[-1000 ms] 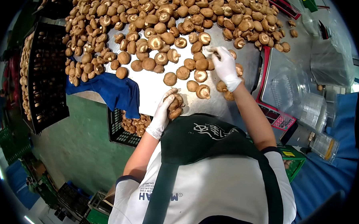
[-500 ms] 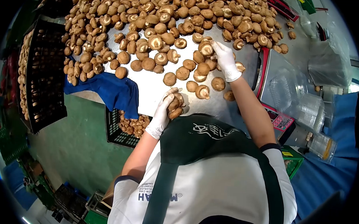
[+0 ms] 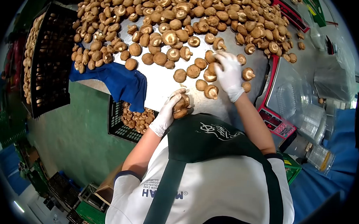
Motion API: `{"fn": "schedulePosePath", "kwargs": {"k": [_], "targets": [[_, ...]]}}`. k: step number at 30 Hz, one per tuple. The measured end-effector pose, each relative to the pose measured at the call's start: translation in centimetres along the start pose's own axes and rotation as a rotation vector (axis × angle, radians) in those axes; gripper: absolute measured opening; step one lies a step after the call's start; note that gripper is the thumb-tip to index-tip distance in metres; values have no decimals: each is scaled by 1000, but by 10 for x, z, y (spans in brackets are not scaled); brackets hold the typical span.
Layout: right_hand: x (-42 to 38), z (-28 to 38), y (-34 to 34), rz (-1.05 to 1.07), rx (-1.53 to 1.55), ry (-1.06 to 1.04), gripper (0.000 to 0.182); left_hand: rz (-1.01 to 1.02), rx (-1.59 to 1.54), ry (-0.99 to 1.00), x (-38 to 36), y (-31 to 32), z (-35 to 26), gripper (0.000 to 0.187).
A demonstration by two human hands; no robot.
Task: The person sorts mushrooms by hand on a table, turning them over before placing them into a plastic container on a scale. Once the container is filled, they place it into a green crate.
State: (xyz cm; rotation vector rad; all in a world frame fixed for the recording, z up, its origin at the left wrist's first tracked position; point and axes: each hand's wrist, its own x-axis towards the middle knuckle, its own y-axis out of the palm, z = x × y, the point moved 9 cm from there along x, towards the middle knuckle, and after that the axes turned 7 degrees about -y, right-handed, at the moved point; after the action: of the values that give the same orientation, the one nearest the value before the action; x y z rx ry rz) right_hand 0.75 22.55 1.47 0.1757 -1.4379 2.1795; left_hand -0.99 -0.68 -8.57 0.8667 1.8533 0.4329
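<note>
A big heap of brown mushrooms [image 3: 171, 15] covers the far part of a steel table [image 3: 158, 89]. My left hand [image 3: 169, 109], in a white glove, is cupped at the table's near edge around a clutch of mushrooms [image 3: 181, 106]. My right hand [image 3: 228, 72], also gloved, rests palm down on loose mushrooms near the table's right side, fingers curled over one; whether it grips it cannot be told. Single mushrooms [image 3: 200, 85] lie between the two hands.
A blue cloth [image 3: 116, 83] hangs over the table's left edge. A black crate [image 3: 125, 123] with mushrooms stands below, another black crate [image 3: 49, 62] at the left. A red-framed scale [image 3: 273, 116] and clear plastic tubs [image 3: 307, 113] sit to the right.
My right hand reached out into the pile, then drew back toward me over the loose mushrooms. My left hand kept its handful at the table edge. The view shifted slightly.
</note>
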Motion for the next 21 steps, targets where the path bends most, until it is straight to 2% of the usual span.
{"fn": "schedulePosePath", "kwargs": {"k": [1,3,5,9,11,12,13,15,16,17,19,21], "targets": [[4,23,9,13,55,-63,27,-20,-18,-14,-3,-7,2,46],[7,66,48,220,245,-128,32,-34,5,12,-6,-17,2,49],[1,102,71,250,192,-267,39,-62,1,29,-9,-22,3,51],[-4,78,103,397,95,-270,44,-96,-30,59,-11,-29,0,50],[-3,65,96,328,285,-229,41,-73,-59,55,-13,-29,2,50],[1,58,89,393,483,-79,40,-49,-84,47,-12,-27,-1,50],[1,52,81,523,739,184,39,-22,-107,38,-12,-24,-2,50],[8,39,71,360,1200,279,40,-7,-106,34,-9,-20,-3,50],[1,29,78,345,1510,529,41,-12,-109,30,-9,-19,-3,50],[2,24,72,269,1593,533,42,-19,-110,27,-9,-17,-4,50],[-3,23,74,294,1839,656,41,-13,-80,29,-9,-14,-6,50],[-4,20,72,266,1860,653,41,-14,-65,29,-8,-12,-7,51]]}}
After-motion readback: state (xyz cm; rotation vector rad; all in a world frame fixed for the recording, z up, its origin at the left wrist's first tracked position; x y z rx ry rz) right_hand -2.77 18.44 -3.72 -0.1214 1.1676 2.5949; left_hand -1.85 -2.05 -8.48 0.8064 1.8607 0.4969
